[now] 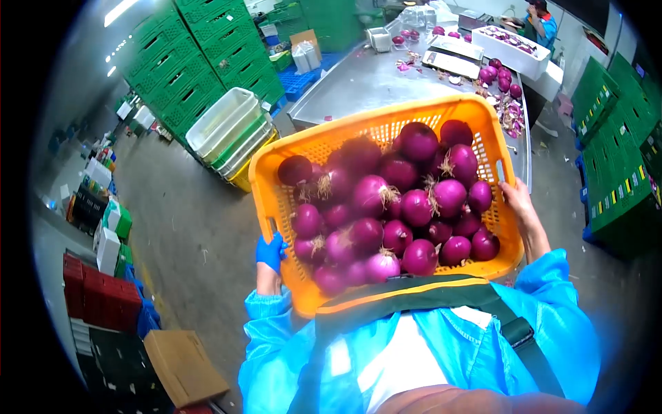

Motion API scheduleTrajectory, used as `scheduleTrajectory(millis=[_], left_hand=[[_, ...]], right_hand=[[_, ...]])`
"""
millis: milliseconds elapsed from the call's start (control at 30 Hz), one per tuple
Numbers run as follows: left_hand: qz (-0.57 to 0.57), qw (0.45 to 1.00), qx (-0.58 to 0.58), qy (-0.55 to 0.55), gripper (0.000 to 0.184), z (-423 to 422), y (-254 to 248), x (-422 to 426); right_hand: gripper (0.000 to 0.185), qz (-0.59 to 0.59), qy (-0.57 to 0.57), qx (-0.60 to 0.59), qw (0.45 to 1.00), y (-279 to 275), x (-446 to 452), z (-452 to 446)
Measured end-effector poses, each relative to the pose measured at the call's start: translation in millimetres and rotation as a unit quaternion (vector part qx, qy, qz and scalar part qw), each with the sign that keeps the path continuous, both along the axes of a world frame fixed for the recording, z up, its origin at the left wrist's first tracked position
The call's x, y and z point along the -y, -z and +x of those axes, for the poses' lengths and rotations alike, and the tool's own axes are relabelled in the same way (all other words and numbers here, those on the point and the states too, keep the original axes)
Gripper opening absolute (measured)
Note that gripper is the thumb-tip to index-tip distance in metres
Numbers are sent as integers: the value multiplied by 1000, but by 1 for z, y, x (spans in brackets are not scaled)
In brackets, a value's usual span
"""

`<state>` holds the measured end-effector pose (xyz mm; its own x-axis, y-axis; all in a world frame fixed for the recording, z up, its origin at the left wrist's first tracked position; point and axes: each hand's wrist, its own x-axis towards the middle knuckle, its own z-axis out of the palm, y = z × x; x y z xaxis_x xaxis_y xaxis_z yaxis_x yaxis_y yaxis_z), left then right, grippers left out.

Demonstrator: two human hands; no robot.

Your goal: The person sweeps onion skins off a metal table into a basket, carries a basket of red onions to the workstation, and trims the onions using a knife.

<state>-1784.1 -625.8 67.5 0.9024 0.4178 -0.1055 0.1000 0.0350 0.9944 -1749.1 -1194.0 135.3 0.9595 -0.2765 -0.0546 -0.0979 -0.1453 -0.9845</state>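
Nearest the camera is the person's blue jacket (552, 303), with a dark green apron (431, 293) across the chest. Just beyond, against the apron's upper edge, is an orange basket (448, 110) with perforated walls, filled with red onions (417, 203), several with dry, stringy roots. The left hand (271, 254), in a blue glove, is clamped on the basket's left end by the slot in its wall; the right hand (518, 200), bare, is closed around the right end, thumb over the rim. Whether the basket's underside touches anything is hidden. On the far side, partly covered by the basket, is a metal table (345, 86). Toward its far right are loose onions (507, 76), scattered peelings (512, 121), a pale tray (452, 65) and a white box (527, 62) of cut or peeled onion pieces. Beyond that box, at the far right, is another person (545, 27) in blue. To the left, nested tubs (224, 121) are beside tall stacked green crates (200, 62); more green crates stand at the right. Near left, on the floor side, are dark red crates (103, 293) and a cardboard box (183, 366).
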Motion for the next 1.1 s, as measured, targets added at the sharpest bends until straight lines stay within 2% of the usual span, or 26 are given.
scheduleTrajectory(millis=[33, 133, 233, 367, 400, 467, 533, 633, 700, 767, 833, 867, 900, 1000, 1100], left_hand=[[-7, 1000, 11, 10, 17, 11, -3, -2], [-12, 1000, 10, 27, 18, 51, 1, -15], [-27, 999, 15, 32, 18, 77, -1, -13], [-39, 999, 7, 32, 21, 117, 4, -26], [-31, 999, -4, 39, 21, 124, 9, -33], [-12, 999, -26, 46, 21, 150, 12, -44], [-11, 996, -65, 59, 17, 163, 0, -49], [-19, 986, -142, 90, 13, 182, -16, -58], [-18, 988, -137, 67, 14, 180, -28, -50], [-1, 986, -145, 89, 15, 190, -59, -41], [6, 984, -104, 146, 15, 200, -94, -35], [-38, 982, -92, 158, 15, 208, -105, -31], [-51, 984, -93, 140, 15, 212, -121, -21], [-90, 984, -100, 117, 16, 208, -125, -4], [-181, 975, -95, 83, 17, 195, -139, 23]], right_hand=[[26, 22, 20, 26, 999, -8, -9, 1], [20, -7, 31, 64, 997, -11, -5, 33], [18, 6, 43, 55, 998, -38, -19, 49], [28, -92, 42, 20, 995, -36, -7, 101], [30, -84, 41, 22, 995, -27, -4, 120], [34, -135, -8, 12, 991, -13, 4, 172], [40, -157, -3, -37, 987, -54, -26, 165], [50, -191, 31, 39, 980, -39, -22, 209], [53, -232, 31, 11, 972, -36, -16, 231], [55, -134, 8, 64, 989, -41, -19, 234], [57, -200, -10, -18, 980, -30, 8, 273], [57, -297, -8, -117, 948, -29, 24, 299], [58, -331, 8, -115, 937, -28, 34, 310], [70, -343, 24, -97, 934, -39, 39, 323], [74, -380, 26, -119, 917, -46, 45, 344]])
